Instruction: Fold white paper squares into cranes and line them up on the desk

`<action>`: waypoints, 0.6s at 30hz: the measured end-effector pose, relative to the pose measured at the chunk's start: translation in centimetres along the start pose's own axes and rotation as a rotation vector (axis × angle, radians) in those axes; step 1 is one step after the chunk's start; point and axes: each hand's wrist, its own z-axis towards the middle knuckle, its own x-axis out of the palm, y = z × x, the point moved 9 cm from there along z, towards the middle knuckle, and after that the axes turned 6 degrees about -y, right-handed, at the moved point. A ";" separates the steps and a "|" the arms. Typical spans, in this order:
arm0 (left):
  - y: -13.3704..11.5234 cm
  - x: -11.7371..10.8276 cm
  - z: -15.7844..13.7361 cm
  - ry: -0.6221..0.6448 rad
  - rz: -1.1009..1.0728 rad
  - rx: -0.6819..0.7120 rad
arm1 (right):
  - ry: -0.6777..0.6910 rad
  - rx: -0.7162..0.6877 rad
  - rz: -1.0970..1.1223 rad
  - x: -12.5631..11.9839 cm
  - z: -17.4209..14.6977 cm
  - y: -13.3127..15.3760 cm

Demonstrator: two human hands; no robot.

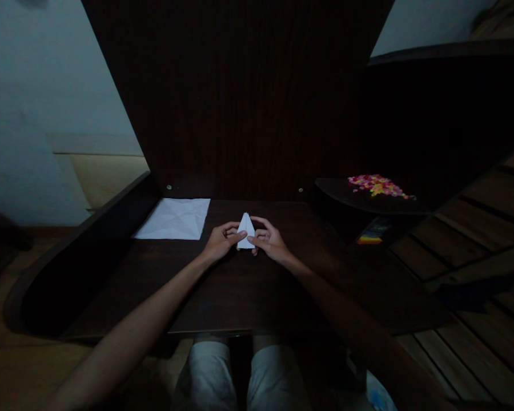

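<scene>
Two sets of fingers (261,221) hold one small piece of folded paper (246,227) between them, narrowed on it from either side. The thumb of the left hand (221,242) lies across its left face, and the thumb of the right hand (272,243) crosses its lower right part; the other fingers curl round the sides and partly behind, where their exact grip cannot be told.

The folded paper therefore sits directly between the hands, neither clearly nearer to it. Its long axis runs away from the person, the narrow tip pointing toward the back board (240,108) and the broad end toward the lap. A crease or seam runs down from the tip, roughly midway between the thumbs. Whether the paper touches the bench (240,297) below cannot be told.

Farther out, to the left of the left hand and apart from it, a creased white sheet (175,220) lies flat on the bench, beside the left side board (79,251). On the other side, well apart from the right hand, a raised shelf (334,188) carries a pile of small coloured bits (377,185), mostly pink and yellow.
</scene>
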 end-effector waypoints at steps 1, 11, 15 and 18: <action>-0.1 0.1 0.0 0.011 -0.015 0.012 | -0.018 -0.017 -0.004 -0.2 0.1 0.1; -0.5 0.3 -0.2 0.043 0.042 0.064 | -0.114 -0.085 -0.006 -1.6 0.7 -0.1; -1.1 -0.2 -0.1 -0.014 0.081 0.124 | -0.109 -0.091 0.030 -1.6 0.8 -0.3; -0.8 -0.2 -0.1 -0.020 0.058 0.061 | -0.111 -0.085 0.028 -1.8 0.9 -0.4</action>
